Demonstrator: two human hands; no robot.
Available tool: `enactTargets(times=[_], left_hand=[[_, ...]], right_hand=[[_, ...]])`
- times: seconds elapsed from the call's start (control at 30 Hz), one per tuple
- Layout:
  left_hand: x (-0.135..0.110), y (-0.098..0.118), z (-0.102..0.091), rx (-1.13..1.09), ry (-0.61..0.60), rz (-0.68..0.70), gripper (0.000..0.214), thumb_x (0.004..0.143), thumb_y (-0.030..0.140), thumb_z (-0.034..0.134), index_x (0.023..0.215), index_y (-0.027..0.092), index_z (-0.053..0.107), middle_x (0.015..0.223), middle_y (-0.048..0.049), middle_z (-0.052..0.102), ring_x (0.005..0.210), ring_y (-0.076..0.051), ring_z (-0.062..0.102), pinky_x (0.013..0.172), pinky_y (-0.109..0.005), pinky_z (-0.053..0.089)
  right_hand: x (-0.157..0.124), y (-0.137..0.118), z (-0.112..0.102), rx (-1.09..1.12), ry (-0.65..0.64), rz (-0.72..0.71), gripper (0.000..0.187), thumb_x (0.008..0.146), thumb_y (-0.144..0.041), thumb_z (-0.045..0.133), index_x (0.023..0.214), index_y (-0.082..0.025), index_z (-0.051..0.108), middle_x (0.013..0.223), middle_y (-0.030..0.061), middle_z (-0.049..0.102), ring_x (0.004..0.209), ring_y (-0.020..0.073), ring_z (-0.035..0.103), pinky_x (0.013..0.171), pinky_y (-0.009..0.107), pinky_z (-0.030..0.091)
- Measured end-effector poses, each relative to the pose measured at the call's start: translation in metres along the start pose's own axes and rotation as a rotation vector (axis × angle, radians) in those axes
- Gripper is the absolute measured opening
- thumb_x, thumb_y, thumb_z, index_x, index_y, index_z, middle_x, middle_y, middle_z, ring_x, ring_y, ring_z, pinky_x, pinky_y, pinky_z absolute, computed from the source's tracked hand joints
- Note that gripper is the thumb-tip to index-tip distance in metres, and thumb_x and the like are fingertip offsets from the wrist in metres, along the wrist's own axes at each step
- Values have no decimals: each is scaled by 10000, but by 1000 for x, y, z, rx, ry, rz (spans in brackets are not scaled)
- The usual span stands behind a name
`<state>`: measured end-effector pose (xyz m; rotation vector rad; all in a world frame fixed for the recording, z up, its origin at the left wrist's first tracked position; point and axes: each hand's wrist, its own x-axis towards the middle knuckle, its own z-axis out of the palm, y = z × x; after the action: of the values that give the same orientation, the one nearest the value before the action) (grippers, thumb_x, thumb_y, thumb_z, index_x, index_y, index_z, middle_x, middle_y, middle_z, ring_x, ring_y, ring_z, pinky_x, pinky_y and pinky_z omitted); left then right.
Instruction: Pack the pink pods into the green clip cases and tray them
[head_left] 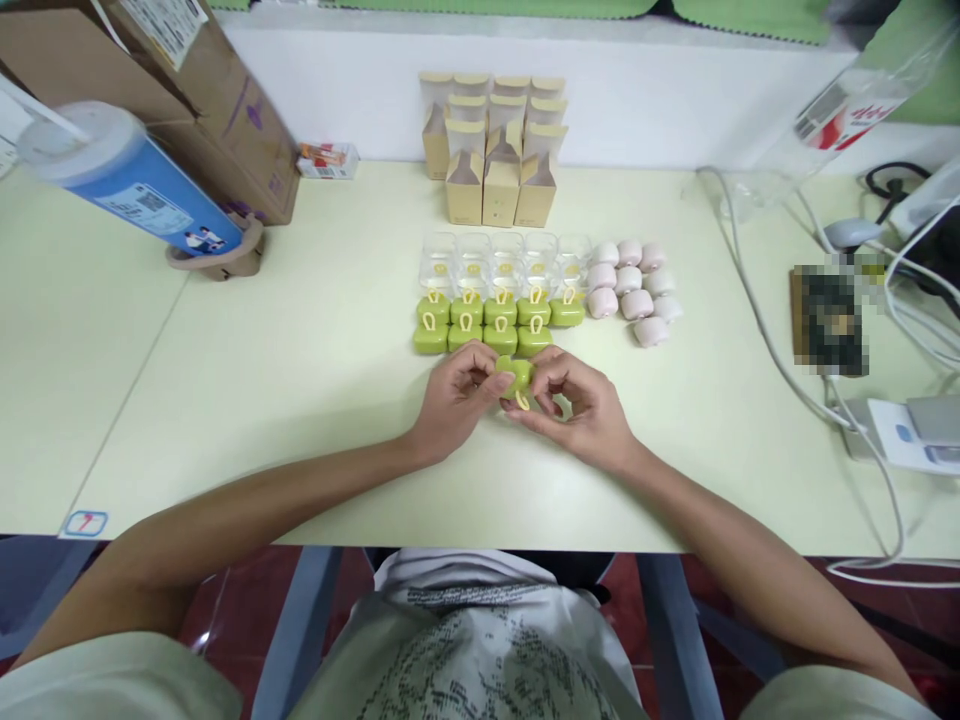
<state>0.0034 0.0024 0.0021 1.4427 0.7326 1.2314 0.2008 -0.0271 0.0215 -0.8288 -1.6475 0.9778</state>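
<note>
Green case (516, 376) pinched at desk centre

Case lies between the hands, just in front of the 9 green cases (487, 322) on the table (300, 400), yellow loop (522, 400) facing the person. Left hand (456, 398) and right hand (589, 408) both clamp it, equally near.

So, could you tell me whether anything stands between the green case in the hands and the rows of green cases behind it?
Nothing visible does. The left hand and right hand both grip the green case, just short of the front row of green cases, with only bare table between.
</note>
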Motion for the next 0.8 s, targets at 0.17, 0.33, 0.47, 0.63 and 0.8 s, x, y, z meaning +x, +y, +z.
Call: enactTargets(times=[0.17, 0.33, 0.47, 0.63, 0.8], left_hand=[[-7, -11, 1, -102, -62, -5, 479, 879, 565, 889, 1062, 228, 602, 1066, -5, 652, 713, -102, 732, 647, -245, 636], [-8, -8, -2, 190, -106, 204, 765, 795, 534, 966, 1431, 315, 602, 1409, -119, 662, 1133, -246, 753, 761, -286, 653], [-9, -1, -4, 314, -154, 287, 524, 894, 448, 903, 1341, 272, 693, 1248, -114, 757, 1079, -240, 752, 731, -275, 621], [-9, 1, -2, 286, -144, 264, 519, 889, 459, 903, 1309, 242, 688, 1131, -84, 763, 915, -184, 740, 721, -255, 596], [-4, -2, -1, 278, -156, 255, 550, 863, 451, 930, 1309, 246, 681, 1108, -62, 758, 784, -132, 677, 646, -218, 558]], right_hand=[[0, -2, -4, -204, 77, -114, 116, 1009, -286, 775, 960, -209, 703, 1188, 109, 718, 738, 137, 626, 576, 281, 521], [3, -7, -11, -160, 39, -61, 135, 1029, -340, 742, 964, -223, 721, 1320, 119, 660, 738, 144, 625, 657, 350, 584], [3, -6, -11, -92, 9, 27, 233, 1018, -423, 755, 935, -211, 708, 1270, 108, 597, 695, 122, 522, 645, 340, 544], [2, -4, -12, -28, 60, 19, 328, 1003, -513, 760, 884, -216, 686, 1149, 90, 549, 838, 184, 517, 685, 335, 526], [5, -6, -13, -56, 31, 32, 326, 1019, -525, 735, 902, -229, 662, 1078, 86, 557, 1023, 244, 577, 738, 342, 553]])
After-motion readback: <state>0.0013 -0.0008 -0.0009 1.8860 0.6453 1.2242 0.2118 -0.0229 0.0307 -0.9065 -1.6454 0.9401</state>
